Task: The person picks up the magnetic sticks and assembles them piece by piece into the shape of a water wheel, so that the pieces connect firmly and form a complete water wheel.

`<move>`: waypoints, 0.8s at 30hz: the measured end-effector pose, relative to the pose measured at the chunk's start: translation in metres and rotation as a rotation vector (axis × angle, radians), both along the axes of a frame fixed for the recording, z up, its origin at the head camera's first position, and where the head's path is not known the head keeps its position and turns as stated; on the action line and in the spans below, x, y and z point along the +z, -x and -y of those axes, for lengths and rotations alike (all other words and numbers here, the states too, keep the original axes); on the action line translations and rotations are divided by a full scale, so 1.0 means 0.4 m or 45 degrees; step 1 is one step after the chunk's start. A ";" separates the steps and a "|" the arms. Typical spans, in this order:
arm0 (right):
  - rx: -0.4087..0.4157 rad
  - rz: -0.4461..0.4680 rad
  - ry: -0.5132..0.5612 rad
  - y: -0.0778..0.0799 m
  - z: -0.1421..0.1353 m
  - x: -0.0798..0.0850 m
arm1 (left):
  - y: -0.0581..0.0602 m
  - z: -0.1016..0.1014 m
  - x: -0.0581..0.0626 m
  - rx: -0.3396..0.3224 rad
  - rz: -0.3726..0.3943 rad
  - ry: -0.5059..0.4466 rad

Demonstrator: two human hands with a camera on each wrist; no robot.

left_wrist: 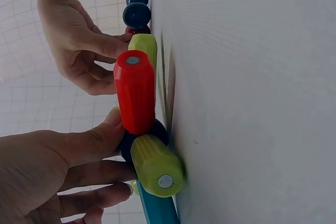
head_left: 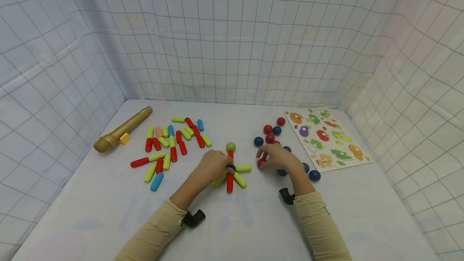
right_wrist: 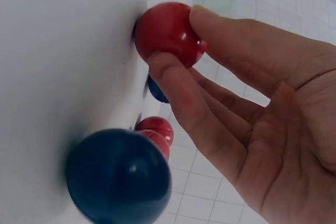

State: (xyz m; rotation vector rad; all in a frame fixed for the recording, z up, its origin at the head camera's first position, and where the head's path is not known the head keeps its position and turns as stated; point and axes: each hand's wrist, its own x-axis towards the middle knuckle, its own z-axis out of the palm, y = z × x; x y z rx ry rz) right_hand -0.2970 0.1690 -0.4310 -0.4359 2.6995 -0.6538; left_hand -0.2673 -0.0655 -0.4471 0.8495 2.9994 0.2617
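From the head view, the star figure [head_left: 232,170] on the table [head_left: 90,212] has five rods around one dark ball. The left hand [head_left: 214,165] grips its centre. The right hand [head_left: 277,157] pinches one red ball [head_left: 260,162], just right of the figure, with loose balls [head_left: 270,134] behind.

The left wrist view shows the thumb [left_wrist: 92,142] pressing the dark hub [left_wrist: 139,140].

In the right wrist view, two fingertips [right_wrist: 173,72] clamp the red ball on the table; one blue ball [right_wrist: 118,177] lies near.

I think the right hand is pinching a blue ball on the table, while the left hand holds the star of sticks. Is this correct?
Not quite: the ball in the right hand grip is red, not blue, as the right wrist view shows. The left hand does hold the star of sticks.
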 end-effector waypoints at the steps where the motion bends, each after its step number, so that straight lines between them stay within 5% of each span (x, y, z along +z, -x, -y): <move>1: 0.008 0.019 0.013 0.000 0.004 -0.001 | 0.000 0.001 0.001 -0.001 0.002 -0.001; 10: 0.074 0.077 0.060 -0.005 0.028 -0.006 | 0.005 0.003 0.002 -0.005 0.048 -0.013; 18: 0.048 0.084 0.053 -0.012 0.031 0.001 | 0.086 0.084 -0.011 0.146 0.350 -0.273; 24: 0.047 0.091 0.054 -0.014 0.033 0.001 | 0.122 0.136 -0.033 0.209 0.425 -0.358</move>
